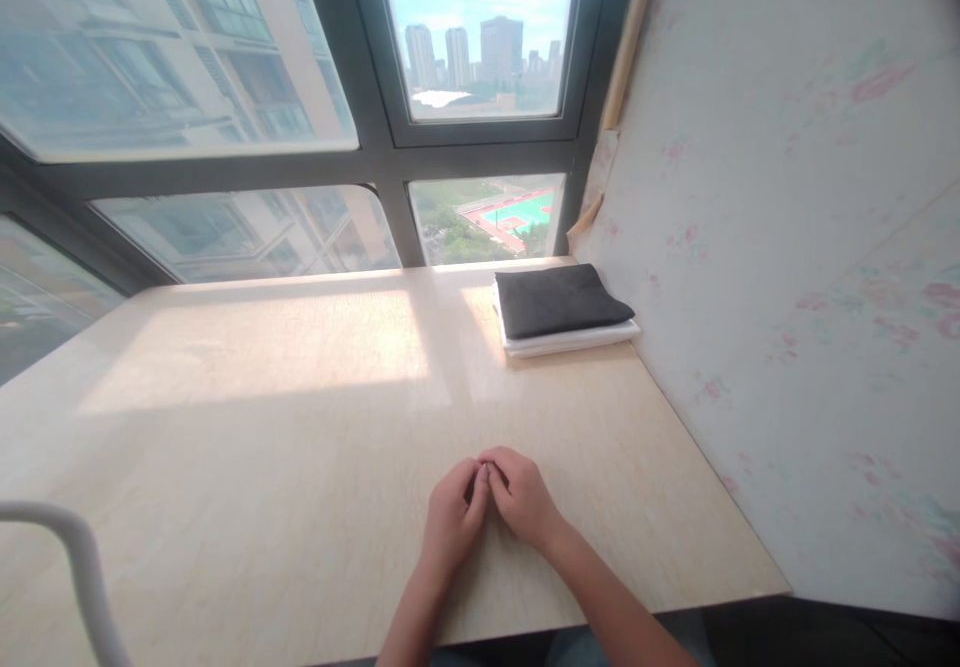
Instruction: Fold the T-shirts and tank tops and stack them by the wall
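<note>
Bent tube: at my near left, I see a smooth, round, gray tube [71, 537].
Hands: my left hand [452, 515] and right hand [525, 502] are curled closed, fingertips touching.
Tabletop: flat, shiny and cream [247, 507], with faint streaks.
Black cloth: past my hands, near the wall, it lies folded flat, dark and soft-looking [559, 299].
White layer: thin, under the black cloth [577, 341].
Wall: pale paper, pink flowers [750, 247].
Window frame: hard, straight, dark gray [480, 159].
</note>
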Available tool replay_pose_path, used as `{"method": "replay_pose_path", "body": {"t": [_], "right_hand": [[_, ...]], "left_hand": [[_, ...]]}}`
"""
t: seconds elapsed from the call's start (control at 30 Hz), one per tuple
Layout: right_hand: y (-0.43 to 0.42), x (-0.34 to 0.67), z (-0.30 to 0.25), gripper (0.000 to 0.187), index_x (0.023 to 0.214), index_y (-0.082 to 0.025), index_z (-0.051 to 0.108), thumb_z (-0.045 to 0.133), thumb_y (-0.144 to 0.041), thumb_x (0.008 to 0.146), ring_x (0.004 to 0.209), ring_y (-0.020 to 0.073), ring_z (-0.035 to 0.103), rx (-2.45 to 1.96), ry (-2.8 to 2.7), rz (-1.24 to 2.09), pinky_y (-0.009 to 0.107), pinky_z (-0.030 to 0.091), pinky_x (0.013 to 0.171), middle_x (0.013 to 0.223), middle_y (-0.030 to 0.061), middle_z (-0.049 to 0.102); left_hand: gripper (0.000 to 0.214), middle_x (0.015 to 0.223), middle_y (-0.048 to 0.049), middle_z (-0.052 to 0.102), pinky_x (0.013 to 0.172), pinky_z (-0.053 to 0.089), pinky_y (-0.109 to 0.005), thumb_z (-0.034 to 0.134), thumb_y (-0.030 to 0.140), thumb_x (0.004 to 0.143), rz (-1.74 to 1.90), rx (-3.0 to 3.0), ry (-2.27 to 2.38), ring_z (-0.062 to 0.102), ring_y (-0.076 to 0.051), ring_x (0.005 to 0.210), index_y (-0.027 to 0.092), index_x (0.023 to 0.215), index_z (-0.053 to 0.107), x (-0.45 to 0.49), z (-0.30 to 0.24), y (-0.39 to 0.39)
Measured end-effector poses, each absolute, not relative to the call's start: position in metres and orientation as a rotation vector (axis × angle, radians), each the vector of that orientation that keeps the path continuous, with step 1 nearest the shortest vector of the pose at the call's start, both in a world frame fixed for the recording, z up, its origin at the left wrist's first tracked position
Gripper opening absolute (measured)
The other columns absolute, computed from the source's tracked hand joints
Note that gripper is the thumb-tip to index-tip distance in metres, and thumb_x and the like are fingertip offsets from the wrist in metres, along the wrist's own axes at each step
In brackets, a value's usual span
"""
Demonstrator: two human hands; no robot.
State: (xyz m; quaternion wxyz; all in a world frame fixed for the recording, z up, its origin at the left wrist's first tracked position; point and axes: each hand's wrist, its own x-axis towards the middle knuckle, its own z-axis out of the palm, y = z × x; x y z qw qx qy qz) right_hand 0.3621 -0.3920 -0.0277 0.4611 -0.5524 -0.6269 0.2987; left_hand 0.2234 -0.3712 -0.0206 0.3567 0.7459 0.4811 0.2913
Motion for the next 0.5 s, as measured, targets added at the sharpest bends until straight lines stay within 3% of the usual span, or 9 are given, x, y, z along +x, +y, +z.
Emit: {"method": "replay_pose_path", "body": {"t": [0.2, 0.37, 0.5], "right_hand": [[-0.392, 0.363, -0.024, 0.020, 0.093, -0.020, 0.066, 0.046, -0.021, 0.093, 0.082, 0.0170, 0.064, -1.346, -1.430, 0.879, 0.030, 0.049, 0.076, 0.089, 0.0045, 0.069], [-0.379, 0.380, -0.026, 0.031, 0.096, -0.019, 0.063, 0.047, -0.046, 0.095, 0.062, 0.0143, 0.062, -1.230, -1.034, 1.252, 0.026, 0.049, 0.057, 0.074, 0.0010, 0.063], [-0.348, 0.426, -0.014, 0.035, 0.096, -0.018, 0.064, 0.043, -0.046, 0.096, 0.068, 0.0165, 0.067, -1.385, -1.245, 0.949, 0.027, 0.052, 0.057, 0.081, 0.0057, 0.069]], "left_hand": [[0.033, 0.073, -0.0019, 0.060, 0.064, 0.038, -0.027, 0.037, 0.039, 0.098, 0.740, 1.930, 1.236, 0.054, -0.015, 0.067, 0.019, 0.080, 0.056, 0.223, -0.021, -0.372], [0.033, 0.068, 0.0001, 0.053, 0.062, 0.033, -0.027, 0.037, 0.038, 0.098, 0.710, 1.938, 1.245, 0.048, -0.014, 0.064, 0.019, 0.075, 0.052, 0.223, -0.021, -0.374], [0.035, 0.068, 0.0014, 0.048, 0.063, 0.032, -0.027, 0.036, 0.042, 0.099, 0.703, 1.928, 1.235, 0.045, -0.014, 0.064, 0.020, 0.073, 0.046, 0.222, -0.020, -0.374]]}}
